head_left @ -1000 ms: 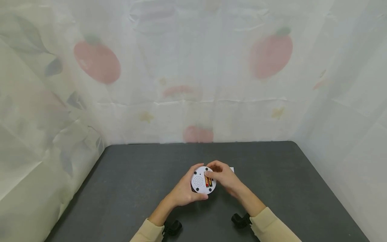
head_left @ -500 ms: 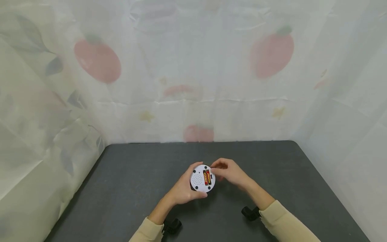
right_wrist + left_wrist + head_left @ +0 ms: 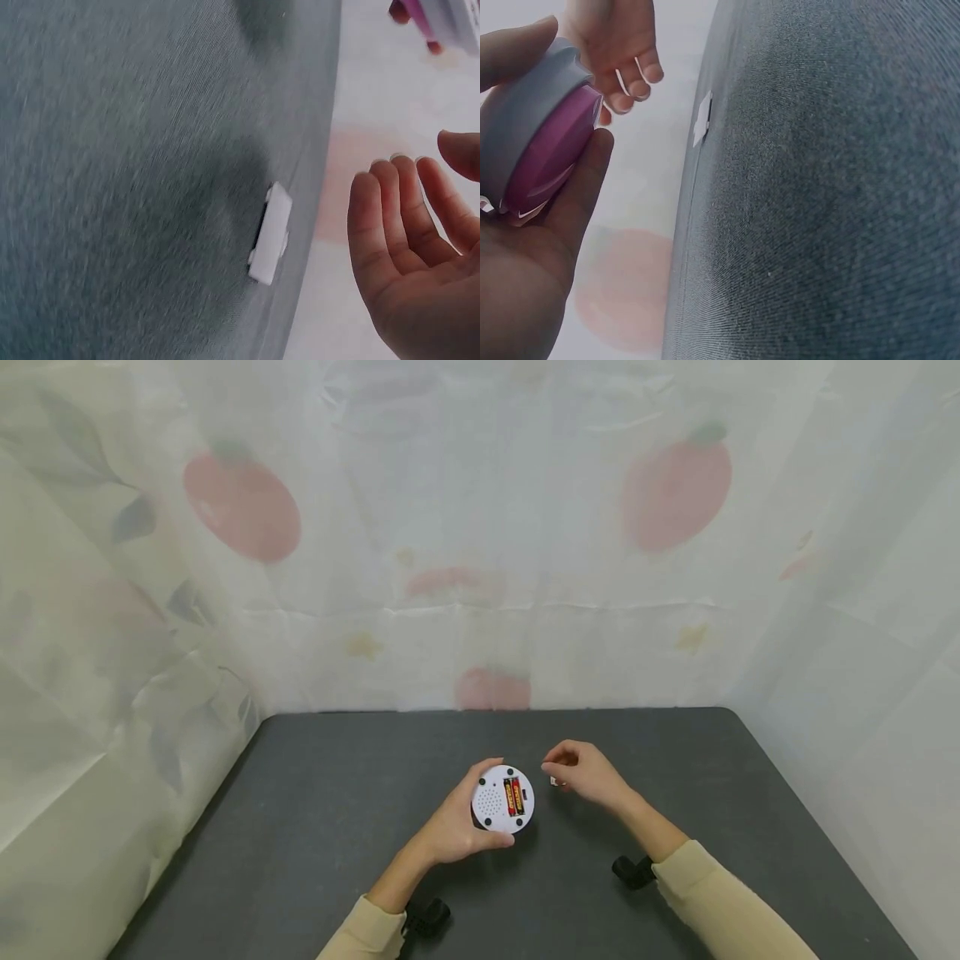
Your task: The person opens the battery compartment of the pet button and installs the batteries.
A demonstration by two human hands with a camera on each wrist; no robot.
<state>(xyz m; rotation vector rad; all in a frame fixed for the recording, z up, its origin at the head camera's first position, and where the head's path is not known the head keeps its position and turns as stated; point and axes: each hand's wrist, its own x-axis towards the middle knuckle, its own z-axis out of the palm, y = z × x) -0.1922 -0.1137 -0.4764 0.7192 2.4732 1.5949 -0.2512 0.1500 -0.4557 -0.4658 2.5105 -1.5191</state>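
Left hand (image 3: 457, 831) grips the round device (image 3: 498, 808) near the empty, loosely curled right hand (image 3: 592, 777).

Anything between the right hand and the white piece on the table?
Nothing visible: the right wrist view shows open space between right hand and white piece on the table. The round device, gripped by the left hand, is off to the side.
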